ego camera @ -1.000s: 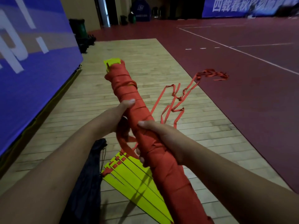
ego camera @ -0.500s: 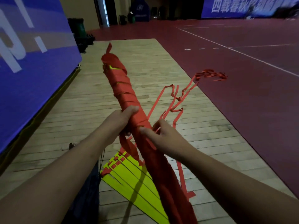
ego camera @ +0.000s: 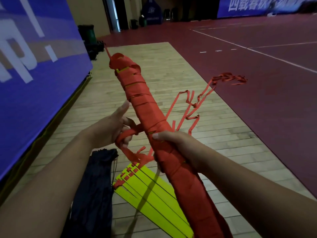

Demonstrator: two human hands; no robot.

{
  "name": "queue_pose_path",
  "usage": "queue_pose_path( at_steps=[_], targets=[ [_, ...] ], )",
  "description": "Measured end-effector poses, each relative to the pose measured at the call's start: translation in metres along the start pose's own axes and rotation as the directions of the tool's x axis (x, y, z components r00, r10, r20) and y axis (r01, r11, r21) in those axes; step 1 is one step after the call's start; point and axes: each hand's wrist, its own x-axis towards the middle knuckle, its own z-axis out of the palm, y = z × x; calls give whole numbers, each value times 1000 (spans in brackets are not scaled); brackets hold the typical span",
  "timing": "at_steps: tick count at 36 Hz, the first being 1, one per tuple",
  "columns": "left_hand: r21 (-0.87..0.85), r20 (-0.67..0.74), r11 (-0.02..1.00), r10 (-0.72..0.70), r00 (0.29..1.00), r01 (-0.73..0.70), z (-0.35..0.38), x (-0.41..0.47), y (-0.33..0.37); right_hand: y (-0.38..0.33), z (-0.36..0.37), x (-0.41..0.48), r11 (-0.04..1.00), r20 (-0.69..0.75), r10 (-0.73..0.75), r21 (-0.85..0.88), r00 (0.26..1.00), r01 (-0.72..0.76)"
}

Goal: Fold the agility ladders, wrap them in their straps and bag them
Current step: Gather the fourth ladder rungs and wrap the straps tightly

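A folded agility ladder wrapped in red strap (ego camera: 145, 107) forms a long bundle that slants up and away from me, with a little yellow showing near its top. My right hand (ego camera: 173, 145) grips the bundle around its middle. My left hand (ego camera: 115, 127) holds the loose end of the red strap (ego camera: 127, 134) just left of the bundle, the strap looped over its fingers. A second ladder's yellow rungs (ego camera: 154, 194) lie fanned on the wooden floor below, and its red straps (ego camera: 197, 103) trail off to the right. A dark drawstring bag (ego camera: 92, 186) lies flat to the left of them.
A blue banner wall (ego camera: 34, 83) runs along the left. The wooden strip (ego camera: 154, 66) borders a dark red court floor (ego camera: 257, 100) with white lines. Dark bins (ego camera: 87, 35) stand at the far end by a doorway.
My left hand has let go of the bundle and drawn the loose strap end out to the left. My right hand has closed around the bundle. The bundle has turned, and its top tips a little right.
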Motion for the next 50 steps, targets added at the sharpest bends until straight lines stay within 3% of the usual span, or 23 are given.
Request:
queue_pose_path(
  at_steps=[3,9,11,13,15,18,21,25,28,31,33,37,41,45,47,50],
  targets=[
    [-51,39,998,23,999,-21,0,-1,5,2,-6,2,999,-60,-30,-45,998,28],
    [-113,-29,993,39,999,-42,7,0,12,-6,-3,1,998,-145,-24,-63,989,15],
    [-115,-78,992,44,996,-53,14,2,13,-6,1,4,981,-247,-90,-187,965,44],
    [-99,-130,994,40,991,-53,30,8,12,0,4,9,853,-326,-237,-521,915,34],
    [-9,-238,1000,25,971,-28,51,16,6,8,10,7,632,-302,-333,-775,893,-27],
    [122,-413,992,12,911,42,69,25,-6,15,14,1,466,-187,-321,-885,928,-18],
    [-15,-456,1000,-20,890,15,68,28,-8,7,8,1,547,-180,-272,-837,945,-2],
    [-262,-399,953,34,916,-150,62,26,-1,-3,-9,4,858,-225,-246,-504,943,104],
    [-364,-366,900,98,926,-239,64,24,6,2,-15,10,1000,-11,13,-25,1000,-14],
    [-307,-310,916,162,937,-260,65,22,9,0,-9,14,983,243,89,138,966,-125],
    [-224,-288,945,169,943,-238,58,18,9,-4,-4,13,986,268,56,139,962,-97],
    [6,-202,997,76,976,-77,35,13,8,-9,-2,5,990,74,-8,141,997,-3],
    [192,-123,976,-75,990,98,20,13,-4,-4,-6,6,989,-188,-122,-107,974,103],
    [197,-53,979,-50,997,60,30,16,-1,2,-8,12,941,-343,-233,-315,910,123],
    [195,-61,980,-19,998,31,45,19,1,5,-7,17,890,-366,-288,-444,885,106],
    [317,-131,948,20,991,22,60,26,-5,5,0,17,797,-260,-300,-597,918,91]
  ],
)
